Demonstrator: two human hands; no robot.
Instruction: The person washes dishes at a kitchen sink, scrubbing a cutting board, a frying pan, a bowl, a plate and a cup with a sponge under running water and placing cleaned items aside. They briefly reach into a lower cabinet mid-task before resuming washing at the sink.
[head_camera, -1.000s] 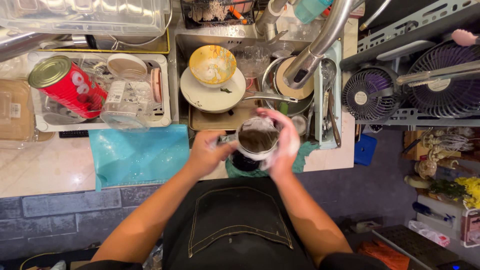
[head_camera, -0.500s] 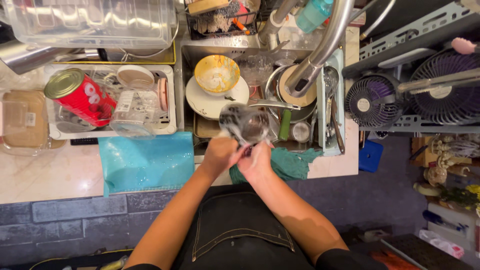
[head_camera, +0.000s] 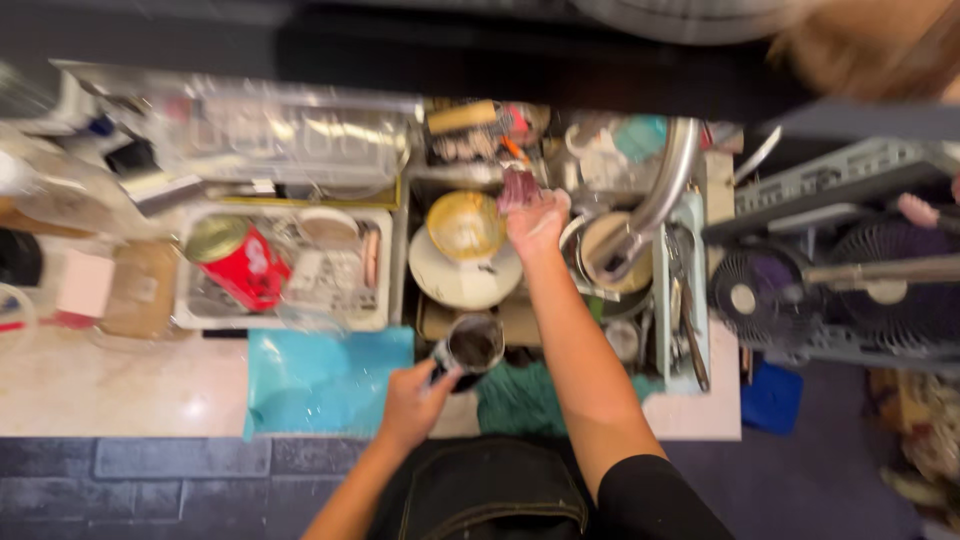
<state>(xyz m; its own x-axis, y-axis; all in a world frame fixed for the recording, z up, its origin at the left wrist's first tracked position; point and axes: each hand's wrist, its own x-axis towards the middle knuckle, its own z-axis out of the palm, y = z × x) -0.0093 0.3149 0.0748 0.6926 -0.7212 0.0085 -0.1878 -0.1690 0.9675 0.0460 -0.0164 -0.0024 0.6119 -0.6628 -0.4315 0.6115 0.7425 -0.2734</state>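
Here the left hand (head_camera: 415, 400) is low in the view, near the person's body, with the forearm coming up from the bottom edge and the wrist bent a little toward the sink. Its fingers are closed around the side of a dark round metal cup (head_camera: 470, 348), which stands upright with its open mouth toward the camera, above the front edge of the crowded sink (head_camera: 680, 300) and just beside a green cloth (head_camera: 520, 400).

The right arm is stretched far forward, almost straight, across the sink. The right hand (head_camera: 535, 220) is at the back of the sink, and its fingers are curled on a small reddish-purple thing (head_camera: 517, 188), maybe a sponge or a cloth; the picture is too blurred to tell which. This hand is just beside a yellow-stained round bowl (head_camera: 465, 225) that sits on a white plate (head_camera: 450, 280), and near the curved metal tap (head_camera: 660, 200).

To the left of the sink, a white drying tray (head_camera: 385, 300) holds a red tin can (head_camera: 240, 265) lying on its side. In front of the tray, a turquoise cloth (head_camera: 320, 380) lies flat on the pale bench (head_camera: 120, 390). The two hands are well apart.
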